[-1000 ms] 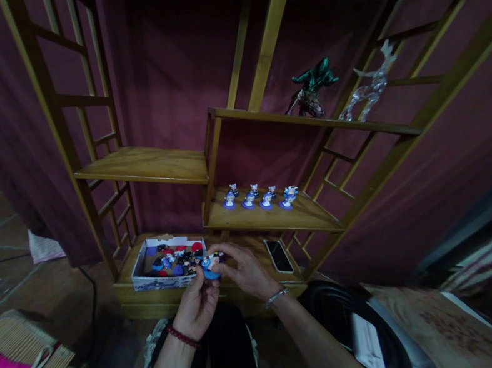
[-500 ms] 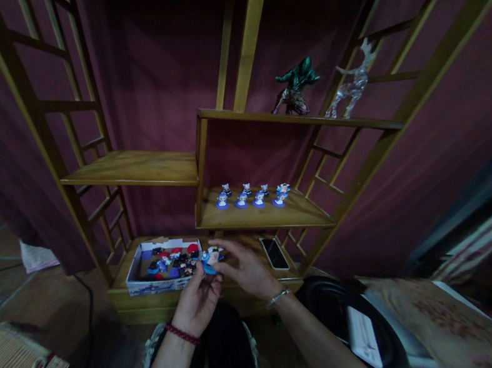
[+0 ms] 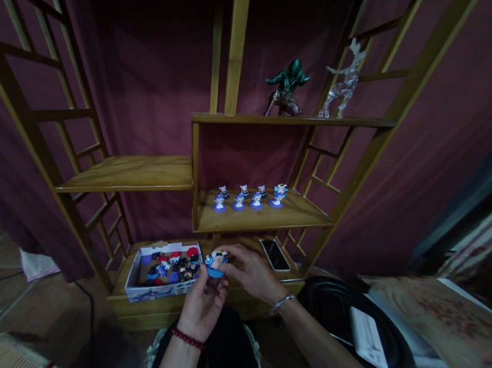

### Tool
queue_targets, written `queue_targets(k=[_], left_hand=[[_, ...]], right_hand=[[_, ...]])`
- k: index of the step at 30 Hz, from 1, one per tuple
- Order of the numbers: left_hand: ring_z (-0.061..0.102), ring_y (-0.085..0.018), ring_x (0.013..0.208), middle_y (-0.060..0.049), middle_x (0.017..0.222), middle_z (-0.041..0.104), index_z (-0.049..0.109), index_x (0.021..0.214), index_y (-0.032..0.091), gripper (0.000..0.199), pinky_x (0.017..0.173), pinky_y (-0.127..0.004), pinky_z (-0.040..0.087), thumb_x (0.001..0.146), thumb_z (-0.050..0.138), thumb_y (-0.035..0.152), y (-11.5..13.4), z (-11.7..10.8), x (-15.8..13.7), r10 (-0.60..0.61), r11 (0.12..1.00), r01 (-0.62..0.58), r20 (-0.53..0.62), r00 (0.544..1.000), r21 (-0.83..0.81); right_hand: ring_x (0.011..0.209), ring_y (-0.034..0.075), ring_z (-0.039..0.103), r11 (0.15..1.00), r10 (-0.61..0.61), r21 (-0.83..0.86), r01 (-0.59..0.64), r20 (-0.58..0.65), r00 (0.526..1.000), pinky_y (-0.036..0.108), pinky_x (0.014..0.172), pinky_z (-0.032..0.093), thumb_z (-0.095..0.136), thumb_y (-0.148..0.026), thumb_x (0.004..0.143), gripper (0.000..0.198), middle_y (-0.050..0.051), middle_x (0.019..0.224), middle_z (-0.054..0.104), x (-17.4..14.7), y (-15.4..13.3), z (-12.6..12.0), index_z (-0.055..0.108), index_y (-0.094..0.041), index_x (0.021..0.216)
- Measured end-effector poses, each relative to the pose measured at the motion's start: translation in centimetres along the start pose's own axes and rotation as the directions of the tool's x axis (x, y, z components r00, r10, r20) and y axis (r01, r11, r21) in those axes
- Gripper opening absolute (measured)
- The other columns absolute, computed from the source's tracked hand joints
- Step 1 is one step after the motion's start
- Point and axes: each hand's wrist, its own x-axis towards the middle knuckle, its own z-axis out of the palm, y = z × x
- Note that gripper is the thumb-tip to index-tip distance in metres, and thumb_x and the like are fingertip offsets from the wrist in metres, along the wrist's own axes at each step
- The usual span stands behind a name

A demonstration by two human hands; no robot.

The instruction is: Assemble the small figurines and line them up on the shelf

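Observation:
A small blue-and-white figurine point(image 3: 215, 264) on a blue base is held between both hands, in front of the shelf unit. My left hand point(image 3: 205, 302) grips it from the left and below, fingers curled. From the right, my right hand point(image 3: 251, 272) closes thumb and fingers on it. Just left of the hands stands an open box point(image 3: 164, 289) with several small figurines, red, black, blue and purple, jumbled inside. Above, on the middle shelf point(image 3: 252, 218), several small figurines point(image 3: 256, 201) stand upright in two rows.
A phone point(image 3: 275, 254) lies on the low board right of my hands. On the upper shelf stand a dark green figure point(image 3: 287, 88) and a clear deer statue point(image 3: 345, 84). A bare wooden shelf point(image 3: 130, 174) is at left. A black round container point(image 3: 357, 329) stands lower right.
The figurine, still in both hands, has shifted slightly right, away from the box, and sits more upright. The whole view has moved a little.

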Motion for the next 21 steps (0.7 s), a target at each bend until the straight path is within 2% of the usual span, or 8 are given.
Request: queue_targets(k=[9,13,21], left_hand=[[0.056,-0.009,0.060,-0.005,0.074,0.062,0.062,0.084,0.011,0.019,0.051,-0.017,0.046,0.079,0.051,0.025,-0.6,0.2,0.1,0.002,1.000,-0.002,0.001,1.000,-0.023],[0.057,-0.009,0.060,-0.005,0.073,0.062,0.062,0.083,0.011,0.018,0.052,-0.017,0.047,0.080,0.050,0.024,-0.9,0.7,0.2,-0.010,1.000,0.010,-0.001,1.000,0.002],[0.057,-0.009,0.059,-0.004,0.068,0.061,0.062,0.080,0.011,0.020,0.051,-0.016,0.045,0.079,0.051,0.027,-1.5,1.7,0.7,-0.037,0.999,0.036,0.036,0.999,0.012]], right_hand=[[0.090,0.016,0.055,0.999,0.009,0.036,-0.009,0.011,1.000,0.029,0.081,0.043,0.057,-0.029,0.075,0.025,0.003,0.096,0.060,-0.5,0.0,-0.6,0.058,-0.022,0.099],[0.093,0.016,0.055,0.990,0.074,0.120,-0.069,-0.032,0.997,0.030,0.083,0.044,0.056,-0.031,0.075,0.028,0.003,0.100,0.060,-1.0,0.8,-0.5,0.056,-0.022,0.102],[0.094,0.017,0.056,0.959,0.130,0.260,-0.109,-0.065,0.989,0.031,0.085,0.044,0.056,-0.032,0.075,0.031,0.004,0.102,0.061,-1.2,1.2,-1.0,0.056,-0.021,0.104]])
